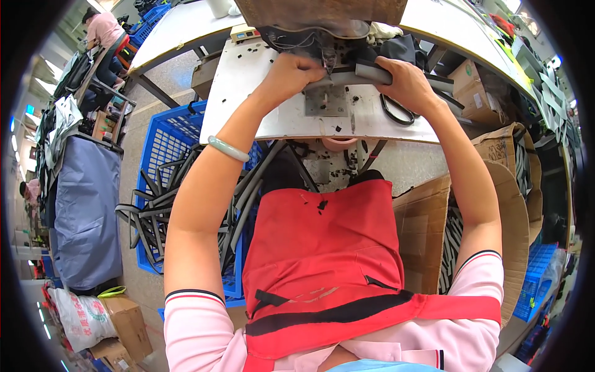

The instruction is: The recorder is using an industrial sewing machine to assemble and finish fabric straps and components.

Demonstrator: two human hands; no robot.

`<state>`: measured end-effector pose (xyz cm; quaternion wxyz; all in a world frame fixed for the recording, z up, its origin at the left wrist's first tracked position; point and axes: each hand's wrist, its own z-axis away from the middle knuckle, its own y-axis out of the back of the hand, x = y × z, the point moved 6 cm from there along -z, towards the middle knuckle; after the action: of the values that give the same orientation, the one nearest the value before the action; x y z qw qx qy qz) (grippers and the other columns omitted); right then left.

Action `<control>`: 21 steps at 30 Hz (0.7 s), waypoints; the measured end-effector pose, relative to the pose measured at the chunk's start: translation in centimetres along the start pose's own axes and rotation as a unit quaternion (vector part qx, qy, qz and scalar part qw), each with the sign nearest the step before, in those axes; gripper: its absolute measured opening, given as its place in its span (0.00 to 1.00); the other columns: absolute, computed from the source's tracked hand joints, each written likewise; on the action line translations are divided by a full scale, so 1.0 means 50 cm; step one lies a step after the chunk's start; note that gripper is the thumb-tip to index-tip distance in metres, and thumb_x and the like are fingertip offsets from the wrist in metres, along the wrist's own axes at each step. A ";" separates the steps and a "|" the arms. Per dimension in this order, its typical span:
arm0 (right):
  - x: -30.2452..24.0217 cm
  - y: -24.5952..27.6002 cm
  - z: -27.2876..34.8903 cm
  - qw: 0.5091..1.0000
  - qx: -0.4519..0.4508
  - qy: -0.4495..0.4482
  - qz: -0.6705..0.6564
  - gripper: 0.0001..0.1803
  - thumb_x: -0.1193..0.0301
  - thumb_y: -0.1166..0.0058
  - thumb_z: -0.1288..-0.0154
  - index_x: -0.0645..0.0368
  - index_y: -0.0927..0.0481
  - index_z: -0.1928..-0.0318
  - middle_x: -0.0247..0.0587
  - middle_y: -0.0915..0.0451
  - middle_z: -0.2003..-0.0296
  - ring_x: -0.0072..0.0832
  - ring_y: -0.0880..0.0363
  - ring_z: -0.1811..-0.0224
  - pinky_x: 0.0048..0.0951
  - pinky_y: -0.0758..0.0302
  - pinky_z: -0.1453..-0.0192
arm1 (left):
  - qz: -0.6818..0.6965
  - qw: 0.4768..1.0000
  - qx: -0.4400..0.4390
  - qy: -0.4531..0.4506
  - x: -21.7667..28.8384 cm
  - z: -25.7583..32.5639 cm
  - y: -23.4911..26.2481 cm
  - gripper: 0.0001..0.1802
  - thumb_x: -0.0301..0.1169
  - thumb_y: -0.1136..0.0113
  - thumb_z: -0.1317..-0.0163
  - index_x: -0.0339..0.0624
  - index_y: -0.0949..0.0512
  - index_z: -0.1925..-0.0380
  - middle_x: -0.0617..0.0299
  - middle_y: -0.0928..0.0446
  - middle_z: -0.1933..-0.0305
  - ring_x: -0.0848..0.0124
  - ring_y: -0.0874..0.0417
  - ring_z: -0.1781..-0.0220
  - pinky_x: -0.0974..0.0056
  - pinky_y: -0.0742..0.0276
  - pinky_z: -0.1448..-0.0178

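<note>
A grey fabric strip (364, 74) lies across the white sewing table (248, 93), under the sewing machine head (322, 37). My left hand (291, 71) presses the strip's left part next to the needle, above the metal needle plate (325, 102). My right hand (406, 84) grips the strip's right part, fingers curled over it. Black scissors (396, 111) lie on the table just under my right wrist. A pale green bangle (228, 149) sits on my left forearm. A red apron (322, 248) covers my lap.
A blue crate (167, 142) holding several grey and black strips stands at my left. Cardboard boxes (496, 204) with more strips stand at my right. A person in pink sits far back left (102, 31). A grey-covered bench (87, 211) is at the left.
</note>
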<state>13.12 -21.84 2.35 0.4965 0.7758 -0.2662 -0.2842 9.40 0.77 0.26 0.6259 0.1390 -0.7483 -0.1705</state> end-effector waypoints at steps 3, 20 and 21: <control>-0.005 0.007 0.003 1.000 0.001 -0.003 0.008 0.25 0.66 0.37 0.45 0.59 0.25 0.47 0.56 0.19 0.59 0.51 0.21 0.54 0.43 0.25 0.50 | 0.021 1.000 -0.002 0.021 -0.015 -0.005 0.003 0.13 0.32 0.35 0.42 0.33 0.15 0.63 0.62 0.17 0.69 0.76 0.23 0.67 0.69 0.26 0.61; -0.416 -0.211 0.211 0.933 -0.191 0.296 0.079 0.06 0.68 0.51 0.43 0.56 0.27 0.67 0.42 0.22 0.65 0.36 0.22 0.58 0.43 0.28 0.50 | 0.069 0.986 -0.141 0.050 0.060 0.146 -0.120 0.15 0.37 0.38 0.37 0.33 0.17 0.67 0.65 0.21 0.74 0.78 0.22 0.71 0.72 0.25 0.66; -0.386 -0.171 0.200 0.954 -0.111 0.276 -0.031 0.05 0.71 0.46 0.44 0.57 0.26 0.70 0.43 0.21 0.72 0.42 0.19 0.63 0.42 0.26 0.52 | 0.084 0.983 -0.165 0.021 0.020 0.146 -0.122 0.16 0.38 0.39 0.35 0.32 0.18 0.67 0.65 0.21 0.73 0.77 0.22 0.70 0.72 0.25 0.63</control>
<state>-6.25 -11.51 -5.57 0.6245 0.7718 -0.0618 -0.1020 1.99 -4.55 -2.62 0.6676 -0.0258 -0.7058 -0.2355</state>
